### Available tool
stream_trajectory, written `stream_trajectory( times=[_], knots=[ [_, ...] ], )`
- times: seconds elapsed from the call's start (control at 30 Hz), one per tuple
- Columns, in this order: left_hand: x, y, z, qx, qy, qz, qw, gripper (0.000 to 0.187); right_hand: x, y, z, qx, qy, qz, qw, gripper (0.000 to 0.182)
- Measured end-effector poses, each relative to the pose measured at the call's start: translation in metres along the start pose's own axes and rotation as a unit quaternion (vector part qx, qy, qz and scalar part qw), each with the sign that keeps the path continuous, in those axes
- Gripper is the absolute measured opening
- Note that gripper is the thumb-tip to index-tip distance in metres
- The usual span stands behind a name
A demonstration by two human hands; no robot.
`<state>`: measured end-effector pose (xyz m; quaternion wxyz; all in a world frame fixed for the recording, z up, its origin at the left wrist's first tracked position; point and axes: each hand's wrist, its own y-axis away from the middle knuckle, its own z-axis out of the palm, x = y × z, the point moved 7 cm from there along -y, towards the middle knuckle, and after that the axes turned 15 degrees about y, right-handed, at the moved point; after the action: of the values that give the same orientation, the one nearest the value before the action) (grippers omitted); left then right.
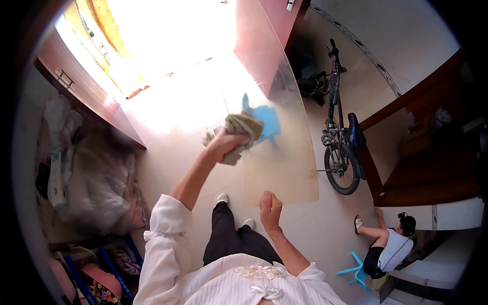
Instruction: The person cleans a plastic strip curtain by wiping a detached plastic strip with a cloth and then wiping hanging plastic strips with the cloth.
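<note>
I see a pale tiled floor (175,170), glaring doorway (173,40) at eleven o'clock, bicycle (333,114) near two and seated person (396,249) at four. The transparent, yellow-tinged sheet (292,178) runs from twelve towards five, square-cornered at its near end. My left hand (223,145) clutches a crumpled olive-grey cloth (241,124); my right hand (270,211), fingers curled closed, grips the sheet's near edge

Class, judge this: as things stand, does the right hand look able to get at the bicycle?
Probably not: the right hand holds the near edge of the transparent sheet, and the bicycle stands well off to the side.
</note>
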<state>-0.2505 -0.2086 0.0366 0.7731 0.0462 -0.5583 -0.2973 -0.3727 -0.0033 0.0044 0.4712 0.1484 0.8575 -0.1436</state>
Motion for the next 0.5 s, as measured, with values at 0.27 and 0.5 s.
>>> stream_trajectory(
  times=[0.27, 0.5],
  knots=[
    [-0.16, 0.099, 0.044, -0.04, 0.205, -0.166, 0.964, 0.032, 0.012, 0.001, -0.033, 0.075, 0.05, -0.037, 0.995, 0.032],
    [-0.042, 0.031, -0.001, -0.116, 0.356, -0.038, 0.927, 0.027, -0.01, -0.003, -0.025, -0.03, -0.029, -0.013, 0.999, 0.036]
  ],
)
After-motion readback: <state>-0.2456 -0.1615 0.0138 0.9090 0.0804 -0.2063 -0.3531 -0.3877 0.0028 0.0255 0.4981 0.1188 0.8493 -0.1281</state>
